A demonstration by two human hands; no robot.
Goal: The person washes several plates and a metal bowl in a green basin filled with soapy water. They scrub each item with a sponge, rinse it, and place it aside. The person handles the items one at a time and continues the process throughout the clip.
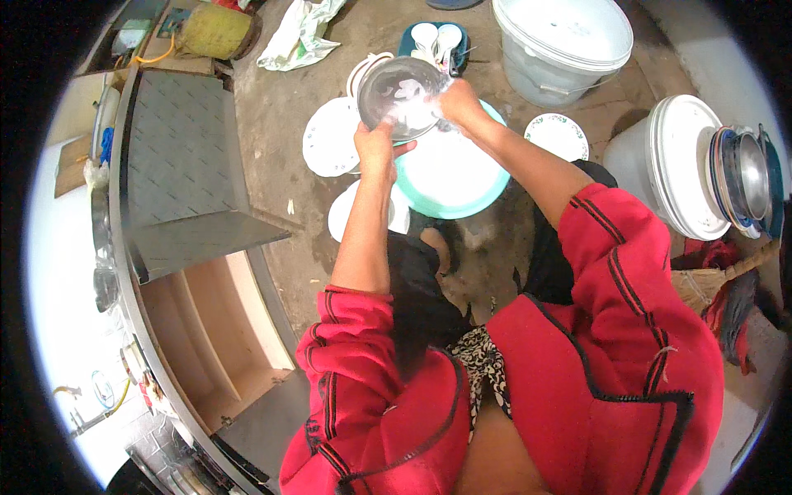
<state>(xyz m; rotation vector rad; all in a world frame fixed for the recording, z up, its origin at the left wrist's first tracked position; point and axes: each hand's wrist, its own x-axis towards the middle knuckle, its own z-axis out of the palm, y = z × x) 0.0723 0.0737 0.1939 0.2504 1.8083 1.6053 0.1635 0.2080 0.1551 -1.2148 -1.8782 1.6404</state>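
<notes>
My left hand (375, 148) grips the near-left rim of a round metal bowl (387, 83), tilted above the left side of a green basin (458, 207). Suds lie inside the bowl. My right hand (455, 102) presses at the bowl's right side among white foam; whether it holds a scrubber there cannot be told. White foam or suds fill the basin, which stands on the floor between my feet. White plates (331, 137) lie left of the basin, and more white dishes (342, 213) are partly behind my left forearm. White spoons (426, 37) rest in a dark teal container (407, 46) beyond the bowl.
A lidded white bucket (557, 74) stands at the upper right. Another bucket (637, 145) at the right bears stacked metal dishes (752, 176). A floral-rimmed plate (557, 133) lies between. An open cabinet (216, 334) is at the left; a plastic bag (300, 37) lies on the floor.
</notes>
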